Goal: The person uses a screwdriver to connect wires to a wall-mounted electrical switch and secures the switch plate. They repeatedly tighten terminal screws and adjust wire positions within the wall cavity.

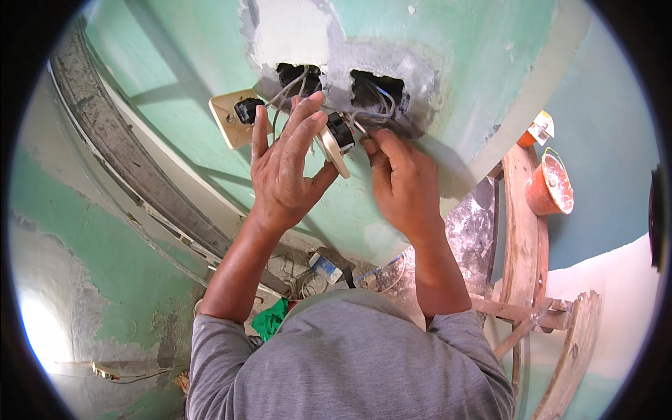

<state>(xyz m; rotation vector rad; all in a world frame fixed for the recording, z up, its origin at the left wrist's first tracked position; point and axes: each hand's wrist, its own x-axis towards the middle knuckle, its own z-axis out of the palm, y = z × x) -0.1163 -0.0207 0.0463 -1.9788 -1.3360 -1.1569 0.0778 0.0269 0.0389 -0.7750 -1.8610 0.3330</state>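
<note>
My left hand is closed on a cream wall-outlet plate with a black back, gripping it between thumb and fingers, tilted on edge. Close to the black back, my right hand pinches a thin light-coloured rod; whether it is a wire end or a tool tip, I cannot tell. Grey wires loop from the right wall hole toward this outlet. Left of my left hand, a second cream plate with a black back hangs by grey wires from the left wall hole.
Around both holes the green wall has patched grey plaster. To the right, an orange bucket stands on a wooden plank, with timber framing below it. A green cloth and a blue-and-white box lie low down among debris.
</note>
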